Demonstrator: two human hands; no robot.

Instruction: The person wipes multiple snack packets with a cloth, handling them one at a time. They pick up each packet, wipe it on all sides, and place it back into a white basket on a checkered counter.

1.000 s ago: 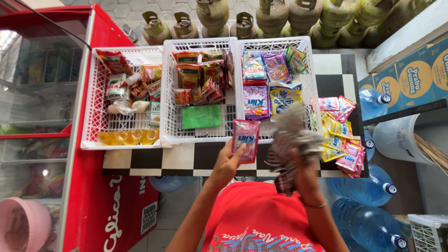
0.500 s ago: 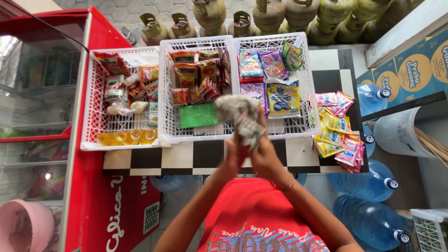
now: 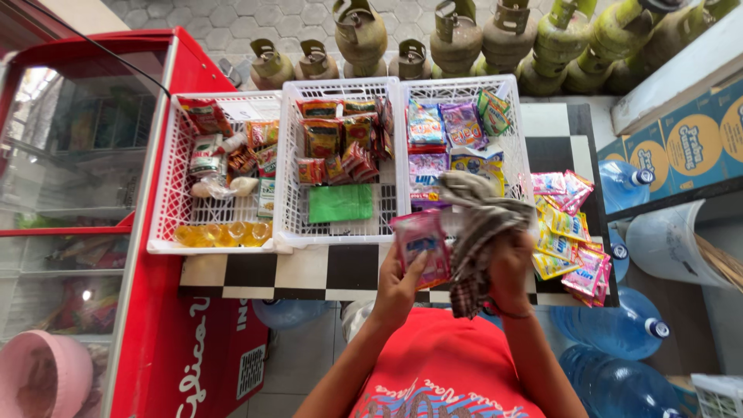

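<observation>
My left hand (image 3: 396,288) holds a pink sachet pack (image 3: 422,246) upright over the front edge of the checkered table (image 3: 309,271). My right hand (image 3: 511,271) grips a grey checked cloth (image 3: 478,224), which hangs bunched beside the sachet. Both hands are in front of the right white basket (image 3: 518,155), which holds purple, blue and pink sachets. The cloth hides part of that basket's front wall.
A middle white basket (image 3: 290,178) holds red and orange packets and a green pack (image 3: 340,203). A left basket (image 3: 166,193) has mixed packets. Loose pink and yellow sachets (image 3: 569,228) lie at the table's right. Red cooler (image 3: 101,178) left, gas cylinders (image 3: 457,42) behind, water jugs (image 3: 619,325) right.
The hands came together with the cloth over the sachet, then parted. The sachet now stands clear in my left hand, with the cloth bunched in my right.
</observation>
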